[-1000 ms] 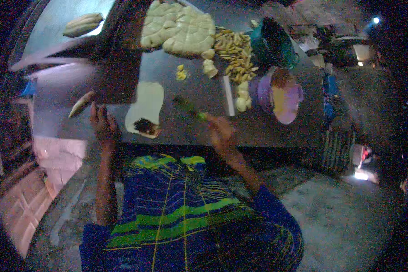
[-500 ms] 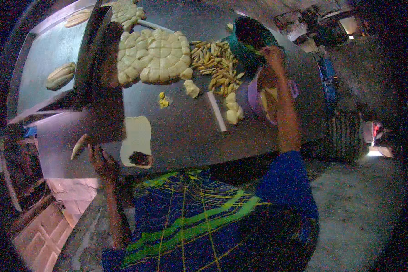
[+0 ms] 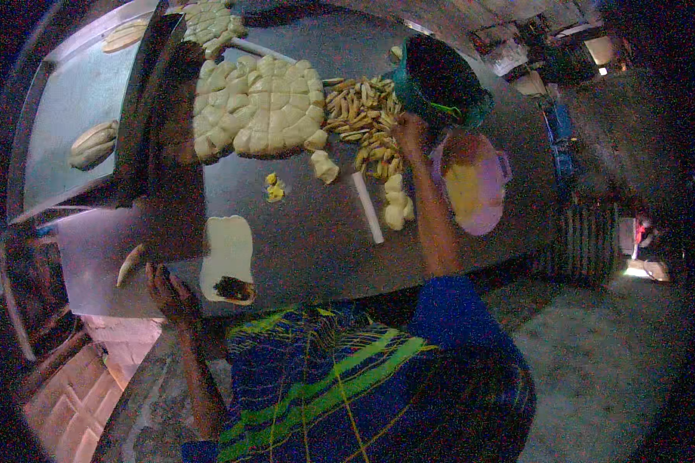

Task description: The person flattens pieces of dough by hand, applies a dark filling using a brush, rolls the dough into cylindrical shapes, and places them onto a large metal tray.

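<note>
My left hand (image 3: 171,293) rests on the table with fingers stretched out and apart, between a slim pale, finger-shaped piece (image 3: 130,265) and a flattened dough sheet (image 3: 228,247). A dark, crumbly filling (image 3: 234,290) lies on the sheet's near end. My right hand (image 3: 412,134) is at the right edge of a pile of slim yellow-brown pieces that look like banana slices (image 3: 361,116); its fingers are too dim to read. Just beyond that hand stands a dark green basin (image 3: 483,100) with a bright green thing (image 3: 445,109) inside. A purple tub (image 3: 483,220) with pale yellowish contents is right of my forearm.
Portioned dough (image 3: 276,104) covers the table's far middle. Nearer lie a dough lump (image 3: 324,167), more dough balls (image 3: 394,202), a pale rod (image 3: 367,207) and a yellow fatty dab (image 3: 273,187). A metal tray (image 3: 58,166) with shaped dough pieces (image 3: 95,144) stands at left.
My right hand has drawn back from the green basin to the edge of the banana pile, uncovering the purple tub. My left hand has stayed beside the dough sheet.
</note>
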A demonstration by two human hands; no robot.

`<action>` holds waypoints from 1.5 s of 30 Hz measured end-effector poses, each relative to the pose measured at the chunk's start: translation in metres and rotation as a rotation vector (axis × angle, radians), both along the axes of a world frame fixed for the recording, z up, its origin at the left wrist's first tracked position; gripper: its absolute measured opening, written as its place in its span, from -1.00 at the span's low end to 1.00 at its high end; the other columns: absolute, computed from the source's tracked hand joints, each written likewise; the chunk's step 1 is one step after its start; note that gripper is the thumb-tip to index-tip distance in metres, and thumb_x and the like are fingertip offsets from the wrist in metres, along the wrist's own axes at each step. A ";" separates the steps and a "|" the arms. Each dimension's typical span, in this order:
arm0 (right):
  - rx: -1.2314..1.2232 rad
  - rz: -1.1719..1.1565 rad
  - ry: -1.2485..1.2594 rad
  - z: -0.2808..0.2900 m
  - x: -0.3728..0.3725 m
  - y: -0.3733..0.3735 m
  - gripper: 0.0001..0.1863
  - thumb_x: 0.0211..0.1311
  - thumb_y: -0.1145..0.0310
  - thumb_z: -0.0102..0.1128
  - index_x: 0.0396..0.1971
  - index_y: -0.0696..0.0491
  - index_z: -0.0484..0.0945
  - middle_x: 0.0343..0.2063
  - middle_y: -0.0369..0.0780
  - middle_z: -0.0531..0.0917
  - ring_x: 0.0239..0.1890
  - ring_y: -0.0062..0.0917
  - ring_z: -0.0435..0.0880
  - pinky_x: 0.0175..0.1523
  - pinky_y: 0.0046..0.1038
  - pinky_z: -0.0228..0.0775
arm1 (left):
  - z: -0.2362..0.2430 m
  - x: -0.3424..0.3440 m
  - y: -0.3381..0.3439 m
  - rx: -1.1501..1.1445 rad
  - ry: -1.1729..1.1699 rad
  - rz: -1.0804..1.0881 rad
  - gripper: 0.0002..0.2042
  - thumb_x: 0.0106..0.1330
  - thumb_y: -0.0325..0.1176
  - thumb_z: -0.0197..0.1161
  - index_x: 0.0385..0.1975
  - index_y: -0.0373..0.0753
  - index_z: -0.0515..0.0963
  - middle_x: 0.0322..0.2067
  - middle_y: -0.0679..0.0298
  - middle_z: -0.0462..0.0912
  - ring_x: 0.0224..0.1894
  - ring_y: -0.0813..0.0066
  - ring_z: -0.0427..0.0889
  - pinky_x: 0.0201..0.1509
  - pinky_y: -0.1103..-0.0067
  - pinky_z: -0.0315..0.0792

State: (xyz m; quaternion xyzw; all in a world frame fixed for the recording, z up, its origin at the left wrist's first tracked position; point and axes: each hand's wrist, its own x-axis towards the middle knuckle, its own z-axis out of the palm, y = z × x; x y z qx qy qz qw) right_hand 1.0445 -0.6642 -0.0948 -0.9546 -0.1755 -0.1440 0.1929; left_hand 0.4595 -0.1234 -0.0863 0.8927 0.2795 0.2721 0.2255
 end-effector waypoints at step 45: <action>0.124 0.325 0.205 0.040 -0.542 0.299 -0.73 0.16 0.54 0.34 -0.14 -0.05 0.70 -0.17 -0.18 0.67 -0.19 -0.33 0.71 -0.22 -0.34 0.61 | 0.001 -0.020 0.006 -0.022 0.047 -0.859 -0.60 0.09 -0.42 0.29 0.00 -0.07 0.61 -0.01 0.19 0.58 0.02 0.12 0.54 0.07 0.22 0.43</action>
